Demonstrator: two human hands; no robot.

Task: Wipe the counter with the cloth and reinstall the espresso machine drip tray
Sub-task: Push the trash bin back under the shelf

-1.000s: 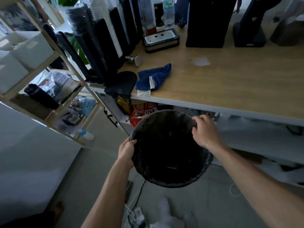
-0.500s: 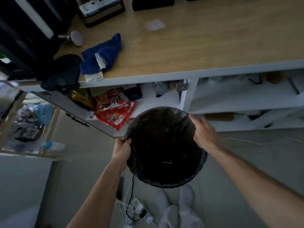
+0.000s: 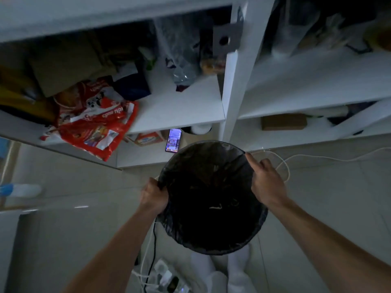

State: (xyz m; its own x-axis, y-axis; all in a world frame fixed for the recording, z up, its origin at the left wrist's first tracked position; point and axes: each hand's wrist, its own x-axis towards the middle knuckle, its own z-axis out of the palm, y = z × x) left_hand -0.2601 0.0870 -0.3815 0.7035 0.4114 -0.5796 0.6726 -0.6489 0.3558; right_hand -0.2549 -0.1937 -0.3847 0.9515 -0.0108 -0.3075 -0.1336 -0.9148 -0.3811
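Head view: L hand [image 3: 153, 196] w/ fingers curled round left rim of a black-lined bin [image 3: 201, 176], R hand [image 3: 267, 183] gripping its right rim, over the floor [image 3: 338, 197] by white shelves [image 3: 179, 111]; cloth & drip tray out of shot.

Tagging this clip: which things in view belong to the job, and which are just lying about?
In use: bin, its rim held by left hand and right hand. Cloth and tray not in view.
Lying about: red packets, phone, power strip, white cable, brown box.
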